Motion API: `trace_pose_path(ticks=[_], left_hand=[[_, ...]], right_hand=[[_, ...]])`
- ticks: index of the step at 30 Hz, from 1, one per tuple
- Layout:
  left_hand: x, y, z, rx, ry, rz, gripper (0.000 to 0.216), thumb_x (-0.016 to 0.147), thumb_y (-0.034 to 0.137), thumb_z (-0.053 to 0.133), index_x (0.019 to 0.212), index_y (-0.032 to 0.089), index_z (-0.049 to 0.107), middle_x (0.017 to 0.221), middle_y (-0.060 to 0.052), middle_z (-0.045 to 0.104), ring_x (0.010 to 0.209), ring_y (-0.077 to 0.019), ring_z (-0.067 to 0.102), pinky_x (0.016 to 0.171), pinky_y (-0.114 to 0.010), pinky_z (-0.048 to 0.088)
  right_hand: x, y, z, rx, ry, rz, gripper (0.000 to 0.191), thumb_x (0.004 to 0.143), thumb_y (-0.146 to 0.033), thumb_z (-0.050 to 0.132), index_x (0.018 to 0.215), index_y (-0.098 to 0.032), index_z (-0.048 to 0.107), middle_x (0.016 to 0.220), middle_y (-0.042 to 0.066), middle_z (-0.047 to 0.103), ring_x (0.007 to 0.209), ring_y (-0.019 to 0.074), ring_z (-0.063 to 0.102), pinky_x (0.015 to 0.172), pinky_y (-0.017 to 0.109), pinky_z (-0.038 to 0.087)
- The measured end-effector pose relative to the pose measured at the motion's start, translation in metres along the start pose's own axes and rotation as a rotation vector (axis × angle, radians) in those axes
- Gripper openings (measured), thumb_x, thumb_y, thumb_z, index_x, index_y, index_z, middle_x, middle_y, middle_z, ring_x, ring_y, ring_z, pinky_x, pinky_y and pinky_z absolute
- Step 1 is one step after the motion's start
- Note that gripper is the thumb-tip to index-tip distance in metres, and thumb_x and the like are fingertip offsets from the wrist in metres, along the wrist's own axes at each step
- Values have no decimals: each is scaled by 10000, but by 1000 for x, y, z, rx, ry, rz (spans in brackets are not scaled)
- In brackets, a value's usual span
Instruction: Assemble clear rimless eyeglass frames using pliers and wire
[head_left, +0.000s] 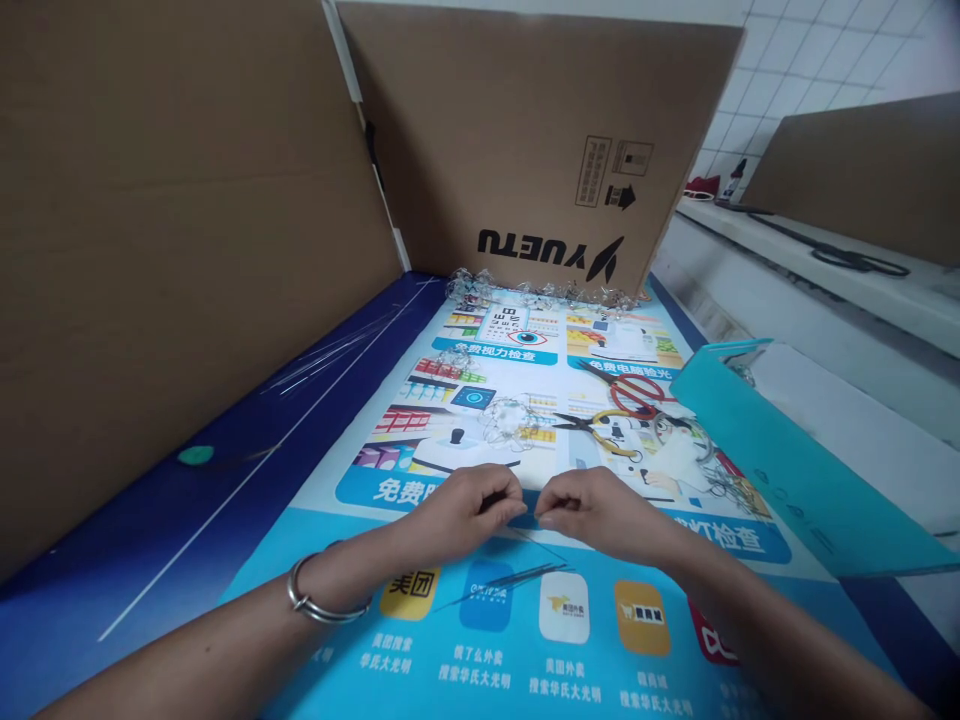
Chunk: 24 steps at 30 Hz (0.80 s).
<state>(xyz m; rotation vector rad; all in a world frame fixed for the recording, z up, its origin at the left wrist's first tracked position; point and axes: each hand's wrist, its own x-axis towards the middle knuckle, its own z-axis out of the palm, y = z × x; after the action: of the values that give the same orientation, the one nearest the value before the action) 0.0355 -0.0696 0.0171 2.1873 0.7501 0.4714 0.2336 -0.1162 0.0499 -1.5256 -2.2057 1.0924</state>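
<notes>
My left hand [480, 508] and my right hand [581, 505] face each other over the printed poster sheet [330, 535], fingertips pinched and almost meeting. Whatever the fingers hold is too thin or too hidden to make out. Just below them lies a small bundle of thin dark wires [525, 577]. A silver bangle [324, 590] circles the left wrist. Beyond the hands rest yellow-handled scissors [611, 432] and red-handled scissors [637, 392], both with open blades. Near them are a clump of fine wire [514, 420] and a roll of clear material [682, 440].
Cardboard panels [525, 130] wall off the left and back, with tangled wire pieces [547, 295] along the back one's foot. A turquoise open box [795, 470] stands at the right. Thin clear strands [322, 355] lie at left near a green piece [196, 456]. Black scissors [859, 260] lie on the right ledge.
</notes>
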Motion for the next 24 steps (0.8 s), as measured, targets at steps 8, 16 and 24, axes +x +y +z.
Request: trace_pose_path(ticks=[8, 16, 24], left_hand=[[-1, -4, 3, 200, -3, 120, 132, 850, 148, 428, 793, 170, 545, 735, 3, 563, 668, -119, 502, 592, -222, 361], [-11, 12, 5, 798, 77, 447, 184, 901, 157, 402, 881, 163, 585, 775, -49, 584, 750, -189, 488, 652, -330, 347], [-15, 17, 12, 944, 125, 381, 170, 878, 131, 418, 787, 155, 560, 716, -50, 544, 689, -191, 457, 620, -337, 360]], right_hand=[[-1, -1, 5, -326, 90, -66, 179, 854, -200, 468, 810, -197, 642, 798, 15, 592, 721, 121, 517, 623, 221, 337], [-1, -7, 13, -506, 128, -67, 185, 843, -171, 460, 694, -166, 568, 755, 13, 567, 719, 114, 513, 614, 211, 322], [5, -16, 17, -559, 135, -8, 194, 821, -126, 442, 669, -165, 556, 708, 11, 564, 667, 112, 502, 586, 215, 305]])
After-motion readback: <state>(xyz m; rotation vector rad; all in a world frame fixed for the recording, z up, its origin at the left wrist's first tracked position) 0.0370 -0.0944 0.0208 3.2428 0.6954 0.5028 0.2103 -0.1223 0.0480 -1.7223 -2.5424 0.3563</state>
